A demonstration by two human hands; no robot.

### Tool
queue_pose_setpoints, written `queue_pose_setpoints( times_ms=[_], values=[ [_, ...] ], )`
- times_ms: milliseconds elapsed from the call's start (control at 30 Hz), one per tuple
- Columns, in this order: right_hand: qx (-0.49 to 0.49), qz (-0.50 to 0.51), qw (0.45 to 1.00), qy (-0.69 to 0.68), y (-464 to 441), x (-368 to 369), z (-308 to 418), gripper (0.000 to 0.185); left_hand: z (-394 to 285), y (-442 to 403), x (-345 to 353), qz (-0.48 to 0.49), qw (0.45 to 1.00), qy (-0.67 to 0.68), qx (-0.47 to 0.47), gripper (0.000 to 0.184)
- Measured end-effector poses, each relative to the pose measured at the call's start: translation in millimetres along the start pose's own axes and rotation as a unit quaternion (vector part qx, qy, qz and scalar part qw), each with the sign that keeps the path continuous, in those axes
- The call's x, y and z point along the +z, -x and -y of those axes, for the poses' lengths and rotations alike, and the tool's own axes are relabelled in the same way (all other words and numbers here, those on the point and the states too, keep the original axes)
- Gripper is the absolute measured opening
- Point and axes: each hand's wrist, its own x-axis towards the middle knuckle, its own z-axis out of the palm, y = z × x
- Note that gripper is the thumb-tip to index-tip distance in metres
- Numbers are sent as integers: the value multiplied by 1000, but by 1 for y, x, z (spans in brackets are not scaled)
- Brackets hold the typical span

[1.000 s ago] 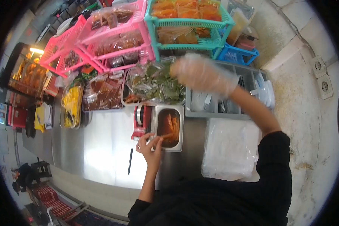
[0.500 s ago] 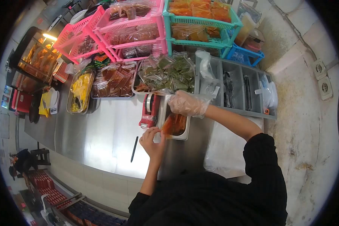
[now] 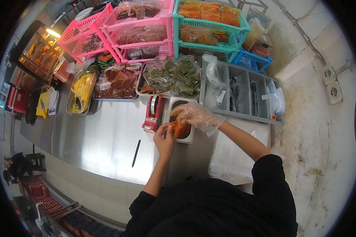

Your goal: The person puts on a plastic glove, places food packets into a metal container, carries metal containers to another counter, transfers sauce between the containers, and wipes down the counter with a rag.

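Observation:
My bare left hand (image 3: 163,136) pinches the edge of a small clear plastic bag (image 3: 179,128) with orange-red contents. The bag is at the front part of a rectangular metal container (image 3: 190,139), which has dark reddish food in it. My right hand (image 3: 195,117), in a clear plastic glove, is over the container with its fingers bent and closed at the top of the bag. What those fingers hold is hidden. Just left of the container stands a red tape dispenser (image 3: 153,112).
Behind are trays of green packets (image 3: 172,75), brown-red packets (image 3: 118,81) and yellow food (image 3: 82,91). Pink (image 3: 138,39) and teal (image 3: 209,25) racks rise beyond. A grey divided organizer (image 3: 241,91) and plastic sheets (image 3: 237,152) are rightward. A black pen (image 3: 136,153) lies on the counter.
My right hand has come down from the container's far end towards the bag, its fingers now reaching the bag's top. My left hand still holds the bag. The view has shifted slightly.

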Motion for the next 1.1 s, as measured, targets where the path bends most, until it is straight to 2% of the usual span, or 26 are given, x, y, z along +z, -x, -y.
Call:
queue_pose_setpoints(
  times_ms=[67,200,267,300,367,400,467,500,567,600,667,733,800,833,867,933,967,1000,1100],
  values=[
    [5,-81,996,28,2,9,-2,22,-5,1,0,5,998,48,-33,16],
    [63,-41,990,118,6,13,-13,22,-13,3,-3,-4,998,55,-40,16],
    [67,-77,986,131,6,17,-12,21,-17,3,-6,30,999,-25,23,15],
    [68,-78,986,132,7,18,-12,21,-18,3,-7,31,999,-24,24,15],
    [81,-72,984,142,8,16,-5,21,-14,1,-8,39,978,-157,129,13],
    [82,-73,984,143,9,16,-2,21,-11,0,-8,41,978,-156,129,13],
    [96,-58,985,132,8,11,9,22,-7,-2,-8,51,990,-126,39,14],
    [95,-60,985,134,7,9,15,22,-6,-4,-10,52,990,-125,43,14],
    [48,-3,991,123,2,6,29,24,-10,-2,-15,70,967,-227,91,12],
    [50,-7,991,127,2,10,27,24,-12,1,-16,74,967,-225,95,12],
    [35,100,987,119,0,14,18,24,-16,3,-14,34,940,-306,149,10],
    [21,91,988,125,2,11,14,19,-14,6,-15,39,945,-271,177,11],
    [-62,0,942,329,0,11,13,11,-25,9,-17,4,932,-278,232,18],
    [-4,69,870,488,-4,10,35,5,-28,13,-21,-6,930,-279,238,22],
    [-1,63,869,492,-1,10,35,5,-28,19,-27,-15,928,-283,241,26],
    [-100,9,876,472,7,7,29,10,-26,29,-41,-13,924,-286,253,29],
    [-161,-57,872,458,10,9,22,16,-22,36,-50,-2,921,-301,248,30],
    [-162,-58,870,463,11,6,14,16,-16,43,-57,8,918,-316,239,31],
    [-11,72,916,395,17,5,10,24,10,70,-81,15,904,-366,220,34]
  ],
)
